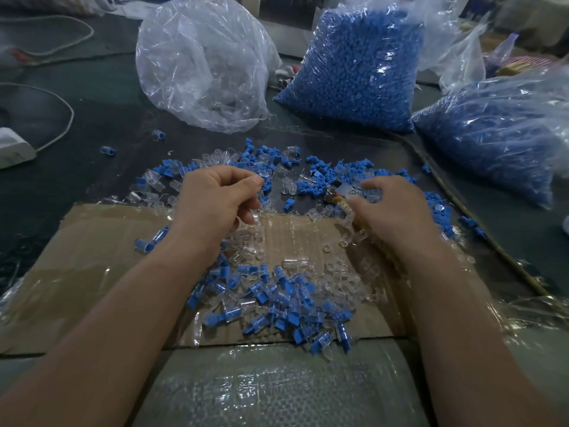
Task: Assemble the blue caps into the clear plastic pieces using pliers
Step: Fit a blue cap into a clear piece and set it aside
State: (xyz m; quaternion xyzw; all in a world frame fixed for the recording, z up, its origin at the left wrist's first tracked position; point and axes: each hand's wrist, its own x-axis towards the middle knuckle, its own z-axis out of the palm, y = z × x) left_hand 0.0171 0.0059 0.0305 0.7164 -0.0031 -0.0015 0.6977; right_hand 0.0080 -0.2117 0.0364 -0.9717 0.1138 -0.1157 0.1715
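Loose blue caps [320,175] and clear plastic pieces [288,188] lie scattered across the dark table in front of both hands. My left hand [218,198] hovers over them with fingers curled, pinching a small clear piece at its fingertips. My right hand [391,208] grips the pliers [337,195], whose dark jaws point left toward the pile; the handles are mostly hidden in my palm. Closer to me, on the cardboard, sits a heap of clear pieces with blue caps fitted [277,300].
A taped cardboard sheet [92,272] covers the near table. At the back stand a clear bag of clear pieces [203,63] and two bags of blue caps [360,66], [498,127]. A white cable and adapter [15,147] lie at the left.
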